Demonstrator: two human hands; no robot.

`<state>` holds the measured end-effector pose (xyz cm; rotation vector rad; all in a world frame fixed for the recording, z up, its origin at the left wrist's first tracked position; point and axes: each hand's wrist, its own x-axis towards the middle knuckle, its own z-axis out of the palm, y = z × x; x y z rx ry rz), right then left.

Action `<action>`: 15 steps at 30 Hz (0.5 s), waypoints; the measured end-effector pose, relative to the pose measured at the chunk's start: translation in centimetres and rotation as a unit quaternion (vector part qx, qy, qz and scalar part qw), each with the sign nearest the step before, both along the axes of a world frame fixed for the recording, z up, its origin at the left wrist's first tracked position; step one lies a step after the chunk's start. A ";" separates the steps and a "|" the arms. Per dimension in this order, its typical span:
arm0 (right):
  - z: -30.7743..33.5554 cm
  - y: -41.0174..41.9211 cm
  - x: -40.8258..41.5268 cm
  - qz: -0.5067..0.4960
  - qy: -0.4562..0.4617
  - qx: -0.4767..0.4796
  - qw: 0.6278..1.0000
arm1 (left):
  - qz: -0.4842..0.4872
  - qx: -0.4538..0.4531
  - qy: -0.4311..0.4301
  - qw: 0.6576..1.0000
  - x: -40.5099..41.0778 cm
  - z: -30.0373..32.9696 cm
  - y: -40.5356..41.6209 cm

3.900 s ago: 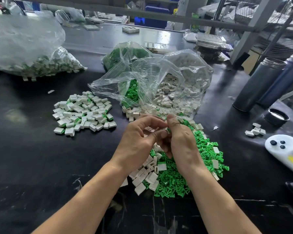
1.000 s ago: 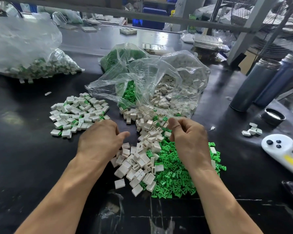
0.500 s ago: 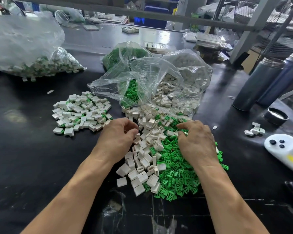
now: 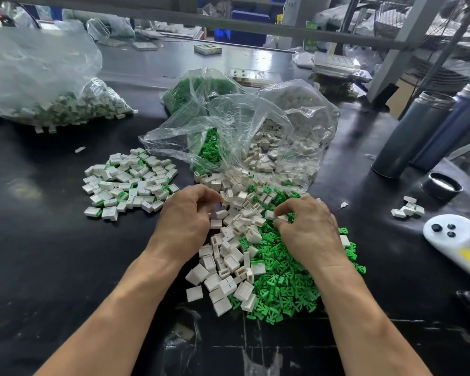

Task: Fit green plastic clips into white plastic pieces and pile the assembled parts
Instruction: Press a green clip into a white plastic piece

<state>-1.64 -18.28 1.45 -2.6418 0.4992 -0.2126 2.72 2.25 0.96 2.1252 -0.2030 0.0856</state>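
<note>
Head view, both hands (image 4: 186, 213) (image 4: 308, 229) in white pieces (image 4: 228, 256), no legible writing

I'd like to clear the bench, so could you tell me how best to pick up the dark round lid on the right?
Grip the lid from above, fingers across its low outer wall. It lies flat, open side up, apart from the two bottles, so its rim is free all round.

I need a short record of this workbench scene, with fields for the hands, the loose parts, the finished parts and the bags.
left hand: fingers curled over loose white plastic pieces
right hand: fingertips picking among white pieces, over loose green plastic clips
finished pile of white-and-green parts: left of the hands
open clear plastic bags: behind the hands, spilling clips and pieces
surface: black worktable
</note>
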 end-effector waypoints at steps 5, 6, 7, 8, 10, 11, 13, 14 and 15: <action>0.0 0.2 -0.1 -0.008 0.000 -0.003 1.000 | 0.042 0.115 -0.067 0.990 0.2 -0.4 0.3; 0.0 0.2 0.0 -0.009 -0.002 -0.004 1.000 | 0.045 0.144 -0.064 0.986 0.3 -0.5 0.3; 0.1 0.3 0.0 -0.011 -0.004 -0.005 1.000 | 0.045 0.173 -0.059 0.982 0.4 -0.6 0.3; 0.1 0.3 0.1 -0.013 -0.007 -0.006 1.000 | 0.045 0.196 -0.053 0.978 0.4 -0.6 0.3; 0.0 0.4 0.1 -0.014 -0.012 -0.010 1.000 | 0.046 0.226 -0.035 0.972 0.5 -0.5 0.2; 0.0 0.3 0.2 -0.014 -0.013 -0.013 1.000 | 0.046 0.235 -0.026 0.971 0.5 -0.5 0.2; -0.1 0.3 0.2 -0.013 -0.013 -0.017 1.000 | 0.046 0.247 -0.016 0.968 0.5 -0.5 0.1; -0.1 0.3 0.1 -0.012 -0.017 -0.015 1.000 | 0.046 0.248 -0.014 0.968 0.5 -0.4 0.1; 0.0 0.4 0.1 -0.009 -0.027 -0.008 1.000 | 0.047 0.246 -0.015 0.968 0.5 -0.4 0.1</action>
